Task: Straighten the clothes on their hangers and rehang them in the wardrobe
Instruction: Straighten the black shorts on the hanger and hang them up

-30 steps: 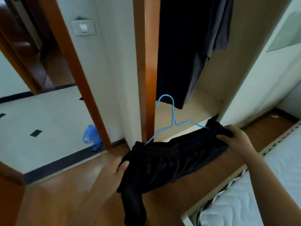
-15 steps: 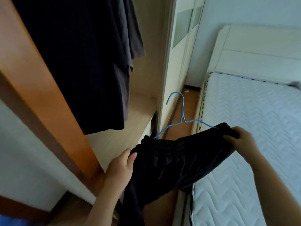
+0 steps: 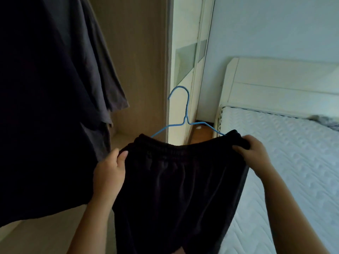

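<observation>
Lifted higher, the shorts (image 3: 179, 189) on the hanger (image 3: 185, 114) now hang straighter, left hand (image 3: 109, 173) and right hand (image 3: 254, 153) gripping the waistband ends with curled fingers, probably ready for rehanging.

A pale blue-white wall (image 3: 266, 30) filled the upper right of the frame, above a cream wooden headboard (image 3: 275, 83) and a white quilted mattress (image 3: 293, 153) at right. At centre, a cream door with grey glass insets (image 3: 183, 70) stood beside the light-wood wardrobe (image 3: 139, 61), a strip of orange-brown wooden floor (image 3: 201, 132) below. The light was soft and dim.
</observation>
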Demonstrator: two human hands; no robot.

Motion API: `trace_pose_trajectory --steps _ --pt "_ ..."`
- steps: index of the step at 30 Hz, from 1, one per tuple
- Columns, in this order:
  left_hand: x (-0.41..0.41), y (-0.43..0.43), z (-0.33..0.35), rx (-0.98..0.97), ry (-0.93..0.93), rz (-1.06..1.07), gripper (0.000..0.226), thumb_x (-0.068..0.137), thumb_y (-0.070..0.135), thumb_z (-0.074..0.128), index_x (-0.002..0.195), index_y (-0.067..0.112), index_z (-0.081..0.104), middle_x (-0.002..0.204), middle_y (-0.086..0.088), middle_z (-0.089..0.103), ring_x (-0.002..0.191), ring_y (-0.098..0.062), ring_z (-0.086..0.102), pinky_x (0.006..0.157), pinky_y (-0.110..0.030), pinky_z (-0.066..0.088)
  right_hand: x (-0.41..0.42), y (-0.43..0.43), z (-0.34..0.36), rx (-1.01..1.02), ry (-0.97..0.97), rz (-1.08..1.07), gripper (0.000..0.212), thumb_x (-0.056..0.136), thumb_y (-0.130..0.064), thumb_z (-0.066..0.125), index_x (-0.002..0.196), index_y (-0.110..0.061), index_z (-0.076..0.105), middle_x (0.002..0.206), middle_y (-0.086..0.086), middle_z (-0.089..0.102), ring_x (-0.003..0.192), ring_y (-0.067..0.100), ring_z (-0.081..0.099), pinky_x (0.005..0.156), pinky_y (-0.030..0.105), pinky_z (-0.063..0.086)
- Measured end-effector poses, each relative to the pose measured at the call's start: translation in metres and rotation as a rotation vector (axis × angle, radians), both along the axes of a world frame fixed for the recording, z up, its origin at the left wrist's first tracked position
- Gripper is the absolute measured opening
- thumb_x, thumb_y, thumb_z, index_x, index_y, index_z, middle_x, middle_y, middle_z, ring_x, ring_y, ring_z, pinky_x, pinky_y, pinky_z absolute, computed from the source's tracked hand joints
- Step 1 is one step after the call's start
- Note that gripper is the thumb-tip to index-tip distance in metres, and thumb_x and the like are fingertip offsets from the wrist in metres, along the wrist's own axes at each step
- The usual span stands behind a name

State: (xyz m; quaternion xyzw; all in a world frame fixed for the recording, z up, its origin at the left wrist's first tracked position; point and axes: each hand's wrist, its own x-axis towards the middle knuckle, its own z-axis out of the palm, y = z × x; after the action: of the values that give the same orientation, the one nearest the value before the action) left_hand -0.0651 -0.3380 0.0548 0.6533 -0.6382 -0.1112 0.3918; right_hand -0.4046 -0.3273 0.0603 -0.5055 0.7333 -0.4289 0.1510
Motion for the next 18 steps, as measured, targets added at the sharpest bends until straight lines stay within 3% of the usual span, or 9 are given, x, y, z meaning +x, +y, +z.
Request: trace_pose_trajectory --steps 3,7,12,15,18 --pt "-0.016 -0.055 0.019 -0.062 -0.014 0.069 0.034 0.095 0.027 0.04 0.1 -0.003 0.056 0.099 -0.023 0.063 0.094 -0.04 0.057 0.08 -0.044 0.042 -0.016 -0.056 0.019 0.003 0.013 0.09 0.017 0.079 -0.008 0.064 0.077 -0.019 0.052 0.07 -0.005 0.051 0.076 0.022 0.052 0.069 0.032 0.04" --pt "-0.038 -0.13 0.039 -0.204 -0.058 0.134 0.027 0.093 0.02 0.043 0.083 -0.003 0.052 0.088 -0.025 0.06 0.083 -0.044 0.056 0.072 -0.046 0.041 -0.043 -0.114 0.05 -0.025 0.004 0.226 0.032 0.08 -0.005 0.062 0.068 -0.029 0.046 0.069 -0.006 0.052 0.066 0.008 0.049 0.059 0.026 0.037" --pt "-0.059 -0.195 0.064 -0.317 -0.127 0.222 0.026 0.092 0.013 0.046 0.086 -0.011 0.053 0.093 -0.034 0.058 0.087 -0.05 0.054 0.072 -0.051 0.039 -0.062 -0.164 0.08 -0.048 -0.068 0.338 0.029 0.079 0.0 0.062 0.078 -0.028 0.056 0.077 -0.002 0.061 0.08 0.022 0.059 0.08 0.037 0.048" --pt "-0.057 -0.223 0.085 -0.318 -0.114 0.274 0.029 0.094 0.015 0.042 0.094 -0.012 0.052 0.102 -0.036 0.056 0.096 -0.05 0.052 0.079 -0.051 0.038 -0.054 -0.186 0.098 -0.067 -0.055 0.398 0.014 0.074 -0.012 0.064 0.085 -0.02 0.062 0.084 0.006 0.066 0.088 0.028 0.063 0.089 0.047 0.05" --pt "-0.053 -0.249 0.109 -0.321 -0.08 0.319 0.033 0.096 0.018 0.038 0.102 -0.011 0.051 0.11 -0.036 0.053 0.101 -0.05 0.05 0.083 -0.051 0.037 -0.044 -0.201 0.12 -0.061 -0.067 0.462 0.041 0.064 -0.026 0.06 0.1 -0.005 0.061 0.096 0.02 0.066 0.093 0.034 0.063 0.09 0.052 0.049"
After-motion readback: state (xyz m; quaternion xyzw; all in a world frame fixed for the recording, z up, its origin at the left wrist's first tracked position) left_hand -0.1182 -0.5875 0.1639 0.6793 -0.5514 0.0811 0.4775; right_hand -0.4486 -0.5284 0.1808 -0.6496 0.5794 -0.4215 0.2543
